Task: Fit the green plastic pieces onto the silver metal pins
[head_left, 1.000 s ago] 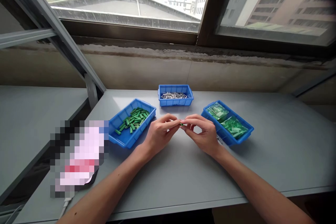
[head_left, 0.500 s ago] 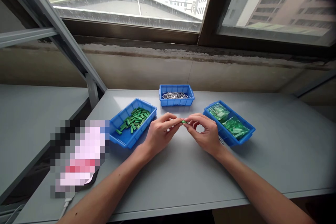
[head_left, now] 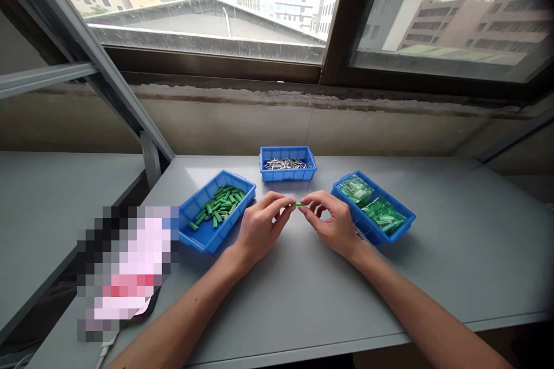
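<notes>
Fingertips of my left hand (head_left: 262, 225) pinch one end of a small green plastic piece (head_left: 296, 204). The thumb and fingers of my right hand (head_left: 332, 223) close on its other end. The piece lies roughly level between both hands, above the grey table (head_left: 285, 300). To the left, a blue bin (head_left: 194, 242) holds many similar green pieces (head_left: 223, 202). Behind my hands, another blue bin (head_left: 288, 174) contains thin silvery metal parts (head_left: 285, 165). A third blue bin (head_left: 392, 236) at the right holds clear bags with green and metal parts (head_left: 384, 213).
Some metal parts (head_left: 359, 233) show partly beside my right wrist, against the right bin. A pixelated device with a cable (head_left: 106, 349) lies at the left edge. A slanted metal frame (head_left: 125, 101) rises at the left, and a window stands beyond the wall.
More of the green piece's length shows between my fingertips, which are slightly farther apart. The camera view has shifted a little, so the bins and table sit slightly lower and further left.
</notes>
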The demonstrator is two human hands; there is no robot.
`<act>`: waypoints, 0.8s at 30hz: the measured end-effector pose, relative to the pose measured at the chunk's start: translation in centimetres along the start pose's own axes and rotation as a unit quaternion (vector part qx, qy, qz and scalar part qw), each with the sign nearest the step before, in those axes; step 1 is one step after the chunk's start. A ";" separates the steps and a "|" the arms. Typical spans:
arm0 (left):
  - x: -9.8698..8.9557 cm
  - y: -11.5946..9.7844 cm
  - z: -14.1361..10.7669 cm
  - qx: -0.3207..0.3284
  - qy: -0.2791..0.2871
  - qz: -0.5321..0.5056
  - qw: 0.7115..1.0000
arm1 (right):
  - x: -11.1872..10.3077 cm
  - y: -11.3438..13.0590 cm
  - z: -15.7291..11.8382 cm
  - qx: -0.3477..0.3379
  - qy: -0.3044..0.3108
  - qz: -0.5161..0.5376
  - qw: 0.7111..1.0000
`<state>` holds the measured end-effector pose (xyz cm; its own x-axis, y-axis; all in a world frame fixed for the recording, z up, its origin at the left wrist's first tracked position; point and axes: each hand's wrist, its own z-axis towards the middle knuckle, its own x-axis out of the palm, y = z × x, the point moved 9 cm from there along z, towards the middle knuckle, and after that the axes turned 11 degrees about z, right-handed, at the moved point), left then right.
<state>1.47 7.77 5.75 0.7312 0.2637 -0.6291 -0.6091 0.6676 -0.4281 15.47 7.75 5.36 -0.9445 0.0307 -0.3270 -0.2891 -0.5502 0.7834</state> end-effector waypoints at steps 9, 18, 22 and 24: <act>0.7 -0.1 -0.3 0.006 0.034 -0.008 0.999 | 0.1 1.1 -0.3 -0.051 -0.008 0.058 0.997; 0.4 -0.5 -0.3 0.023 0.015 -0.006 1.000 | 0.4 1.7 -0.5 -0.061 0.006 0.073 0.995; 0.3 -0.5 -0.2 0.023 0.007 -0.012 1.000 | 0.4 1.7 -0.5 -0.066 0.007 0.074 0.995; 0.2 -0.6 -0.2 0.025 0.002 -0.013 1.000 | 0.4 1.8 -0.5 -0.071 0.007 0.073 0.995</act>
<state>1.87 7.28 5.72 0.7454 0.2435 -0.6205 -0.5739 0.7079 -0.4117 14.65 6.40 6.35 -0.9723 -0.0690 -0.2232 -0.1233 -0.6601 0.7410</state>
